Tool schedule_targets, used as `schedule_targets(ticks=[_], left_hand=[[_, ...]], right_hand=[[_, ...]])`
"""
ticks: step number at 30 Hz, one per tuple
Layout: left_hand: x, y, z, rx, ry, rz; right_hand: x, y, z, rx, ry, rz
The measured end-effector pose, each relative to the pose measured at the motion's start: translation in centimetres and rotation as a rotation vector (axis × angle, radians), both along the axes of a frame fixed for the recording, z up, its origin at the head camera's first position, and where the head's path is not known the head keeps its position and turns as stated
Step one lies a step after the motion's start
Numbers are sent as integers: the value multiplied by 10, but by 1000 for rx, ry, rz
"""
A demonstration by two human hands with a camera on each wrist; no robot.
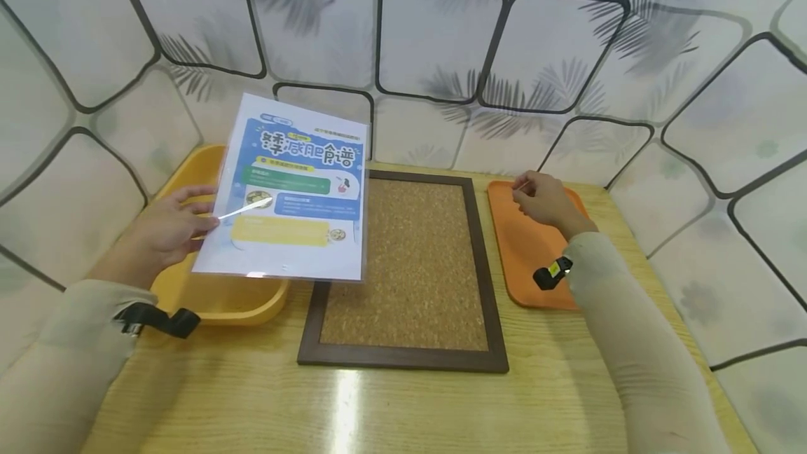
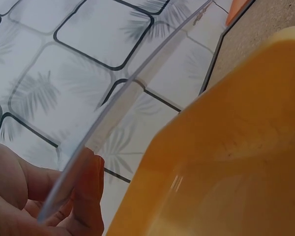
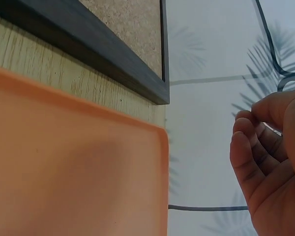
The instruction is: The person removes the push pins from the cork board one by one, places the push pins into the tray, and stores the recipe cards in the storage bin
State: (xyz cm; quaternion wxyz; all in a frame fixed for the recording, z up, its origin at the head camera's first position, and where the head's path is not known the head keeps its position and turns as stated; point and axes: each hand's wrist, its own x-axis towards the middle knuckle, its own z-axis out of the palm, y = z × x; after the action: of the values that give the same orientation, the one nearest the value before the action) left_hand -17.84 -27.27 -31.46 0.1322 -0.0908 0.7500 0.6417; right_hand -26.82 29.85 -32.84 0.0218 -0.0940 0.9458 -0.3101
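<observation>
My left hand pinches the left edge of a laminated sheet, a blue and white printed poster. Tilted up toward me, the sheet hangs over part of a yellow bin and the left side of a brown-framed cork board. In the left wrist view the sheet appears nearly edge-on between thumb and fingers. Above the orange tray is my right hand, its thumb tip meeting the index finger and the other fingers curled. Whether something small lies between those fingertips is hidden.
The yellow bin stands left of the cork board, under the left hand and sheet. The orange tray lies right of the board. Behind the wooden table rises patterned fabric, which also closes off both sides.
</observation>
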Motion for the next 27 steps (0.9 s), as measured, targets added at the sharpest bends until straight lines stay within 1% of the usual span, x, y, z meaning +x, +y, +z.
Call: schedule_targets(ticks=[4,8,12,15,19,23,25,27], left_hand=[[0,-10,1,37,-6,26],[1,-20,0,80,-19,44],[2,-27,0,83,-35,59],[3,-32,-1,118,-35,83],[4,-40,-3,196,-23,106],[6,-46,-5,177,-8,123],[6,-49,-6,152,-3,134],[6,-53,-8,173,-8,143]], right_hand=[[1,3,1,-6,-8,-1],[2,8,-1,2,18,3],[5,15,-4,-3,27,-3],[7,20,-6,-6,29,-18],[9,27,-9,-11,17,-49],[11,33,-11,-29,6,-79],[13,36,-12,-34,6,-87],[15,39,-14,-39,7,-98]])
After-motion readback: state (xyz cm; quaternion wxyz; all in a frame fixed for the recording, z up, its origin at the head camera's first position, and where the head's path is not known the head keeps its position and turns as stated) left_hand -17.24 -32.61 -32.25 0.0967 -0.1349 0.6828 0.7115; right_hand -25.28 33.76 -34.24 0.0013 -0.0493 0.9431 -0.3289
